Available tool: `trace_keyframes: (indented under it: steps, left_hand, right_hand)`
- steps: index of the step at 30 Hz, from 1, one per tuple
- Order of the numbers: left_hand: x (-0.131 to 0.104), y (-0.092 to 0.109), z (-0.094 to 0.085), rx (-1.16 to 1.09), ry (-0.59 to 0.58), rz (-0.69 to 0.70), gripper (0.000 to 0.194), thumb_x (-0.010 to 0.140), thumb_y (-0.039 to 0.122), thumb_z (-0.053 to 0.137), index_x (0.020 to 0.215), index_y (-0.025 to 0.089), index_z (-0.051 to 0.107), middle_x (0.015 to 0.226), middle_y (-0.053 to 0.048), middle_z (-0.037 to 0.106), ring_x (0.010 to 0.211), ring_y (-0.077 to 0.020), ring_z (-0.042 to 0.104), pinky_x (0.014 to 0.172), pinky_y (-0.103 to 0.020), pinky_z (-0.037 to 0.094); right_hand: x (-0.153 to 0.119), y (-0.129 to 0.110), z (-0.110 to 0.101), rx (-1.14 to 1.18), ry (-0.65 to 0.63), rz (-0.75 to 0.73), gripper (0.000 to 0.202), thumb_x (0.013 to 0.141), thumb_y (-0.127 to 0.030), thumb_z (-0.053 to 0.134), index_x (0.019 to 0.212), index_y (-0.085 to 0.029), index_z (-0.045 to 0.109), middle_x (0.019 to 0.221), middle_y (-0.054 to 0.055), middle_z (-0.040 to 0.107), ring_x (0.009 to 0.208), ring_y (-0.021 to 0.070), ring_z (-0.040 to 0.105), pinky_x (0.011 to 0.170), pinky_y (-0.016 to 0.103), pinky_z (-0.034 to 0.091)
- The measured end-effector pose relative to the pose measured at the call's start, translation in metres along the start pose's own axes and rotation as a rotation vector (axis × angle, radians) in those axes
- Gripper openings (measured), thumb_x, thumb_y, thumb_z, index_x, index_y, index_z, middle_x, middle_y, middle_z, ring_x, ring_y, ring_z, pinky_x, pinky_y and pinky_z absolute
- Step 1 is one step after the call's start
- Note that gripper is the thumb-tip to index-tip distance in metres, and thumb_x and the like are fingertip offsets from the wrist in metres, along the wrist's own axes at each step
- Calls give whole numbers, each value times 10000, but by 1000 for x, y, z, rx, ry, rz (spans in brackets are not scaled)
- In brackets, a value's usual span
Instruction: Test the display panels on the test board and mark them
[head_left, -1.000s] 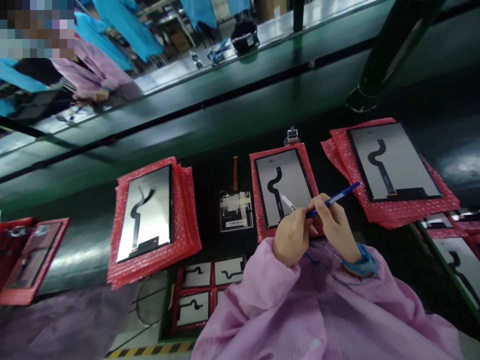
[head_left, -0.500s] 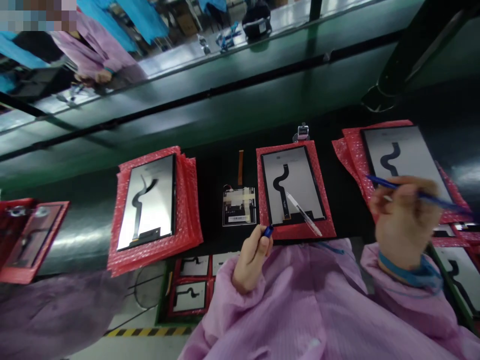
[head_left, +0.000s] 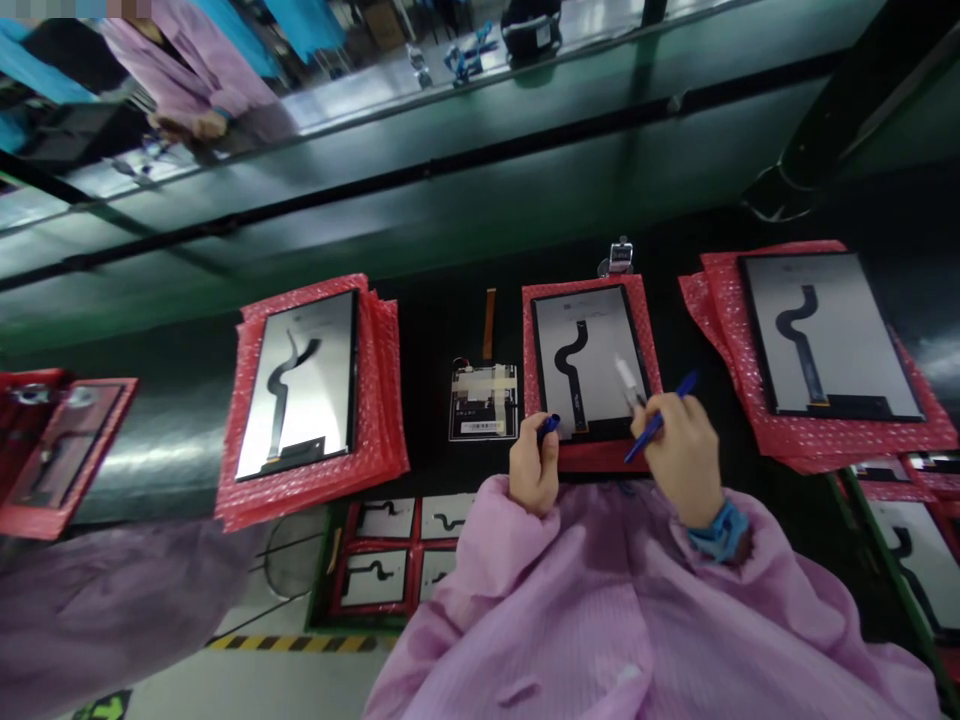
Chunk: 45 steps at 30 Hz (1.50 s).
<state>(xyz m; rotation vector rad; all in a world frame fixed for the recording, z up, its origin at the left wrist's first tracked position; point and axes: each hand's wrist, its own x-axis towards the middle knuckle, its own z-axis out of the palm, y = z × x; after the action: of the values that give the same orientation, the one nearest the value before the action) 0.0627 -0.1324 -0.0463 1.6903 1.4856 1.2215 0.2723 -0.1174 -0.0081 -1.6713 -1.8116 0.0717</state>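
Note:
My left hand (head_left: 534, 468) is closed around a small blue pen cap (head_left: 550, 425), by the lower left corner of the middle screen panel. My right hand (head_left: 686, 455) grips a blue pen (head_left: 641, 438), slanted over the panel's lower right corner. At its fingertips is a clear, white-tipped pen (head_left: 627, 376), blurred; whether the fingers hold it or only touch it I cannot tell. Under both pens lies the screen panel (head_left: 600, 330) with a black curved ribbon cable (head_left: 574, 365), on a red bubble-wrap bag (head_left: 529, 345).
More panels lie on red bubble bags at left (head_left: 315, 385) and right (head_left: 847, 340). A small circuit assembly (head_left: 484, 400), an orange flex strip (head_left: 490, 325) and a metal tally counter (head_left: 619, 258) are nearby. Below are trays of panels (head_left: 375, 578). A co-worker's sleeve (head_left: 112, 610) reaches in at left.
My right hand has swung left with the blue pen, from the right-hand panel to the middle one. The clear pen's white tip has shifted. My left hand keeps the cap.

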Motion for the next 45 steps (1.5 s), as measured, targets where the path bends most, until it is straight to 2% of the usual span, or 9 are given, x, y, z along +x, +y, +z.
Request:
trace_keyframes:
  steps: [6, 12, 17, 21, 24, 34, 39, 42, 45]
  left_hand:
    - [1, 4, 1, -58, 3, -42, 308, 1040, 440, 350, 1024, 197, 537, 782, -14, 610, 646, -131, 550, 657, -261, 461]
    - [6, 12, -1, -42, -40, -29, 324, 1017, 428, 344, 874, 204, 529, 666, 16, 509, 602, -137, 484, 611, -267, 394]
    - [9, 14, -3, 12, -69, 1, 264, 1012, 377, 359, 895, 205, 520, 686, 20, 518, 604, -133, 485, 611, -258, 385]
    - [9, 14, -3, 38, -80, 26, 229, 1011, 332, 369, 896, 204, 519, 694, 21, 531, 611, -132, 507, 623, -251, 395]
    - [10, 13, -4, 37, -90, 6, 225, 1010, 328, 373, 902, 202, 525, 707, 13, 553, 626, -137, 524, 632, -254, 402]
    - [11, 16, -4, 28, -111, -34, 275, 1016, 383, 350, 892, 209, 524, 716, 5, 576, 634, -138, 533, 637, -256, 414]
    - [10, 14, -5, 31, -104, -50, 305, 1017, 412, 350, 875, 209, 527, 705, 9, 564, 622, -138, 523, 629, -256, 407]
    - [9, 12, -5, 20, -95, -41, 285, 1025, 387, 367, 885, 205, 537, 704, 15, 553, 626, -132, 518, 631, -252, 398]
    - [8, 10, -5, 15, -87, -33, 276, 1028, 368, 379, 883, 203, 547, 720, 11, 577, 635, -129, 529, 636, -250, 399]
  right_hand:
    - [32, 46, -2, -76, 70, 188, 67, 891, -279, 563, 866, -231, 524, 846, 80, 580, 844, 280, 527, 779, 412, 433]
    - [30, 5, -4, 474, 42, 110, 363, 1011, -448, 429, 1281, -233, 545, 1088, 92, 651, 947, 227, 618, 890, 410, 495]
    - [30, -21, 14, 721, -193, 121, 196, 970, -388, 540, 917, -221, 628, 893, 35, 658, 825, 172, 631, 770, 323, 498]
    - [27, -20, 28, 714, -208, 253, 256, 933, -420, 564, 783, -230, 479, 642, -42, 515, 571, 122, 514, 569, 272, 397]
    - [25, -19, 29, 602, -166, 206, 377, 918, -393, 559, 647, -238, 348, 555, -61, 393, 513, 103, 401, 543, 271, 319]
    - [27, -22, 30, 514, -212, 129, 364, 901, -330, 534, 623, -239, 317, 525, -65, 348, 486, 100, 340, 535, 285, 268]
    - [24, -23, 20, 673, -91, 290, 387, 917, -423, 567, 631, -233, 390, 543, -51, 435, 498, 102, 421, 529, 272, 344]
    - [23, -11, -4, 917, 13, 405, 269, 943, -479, 561, 827, -237, 540, 659, -25, 579, 552, 127, 545, 539, 281, 433]
    - [27, 23, -38, 858, 209, 344, 243, 887, -477, 639, 899, -239, 590, 834, 20, 628, 691, 162, 615, 661, 342, 502]
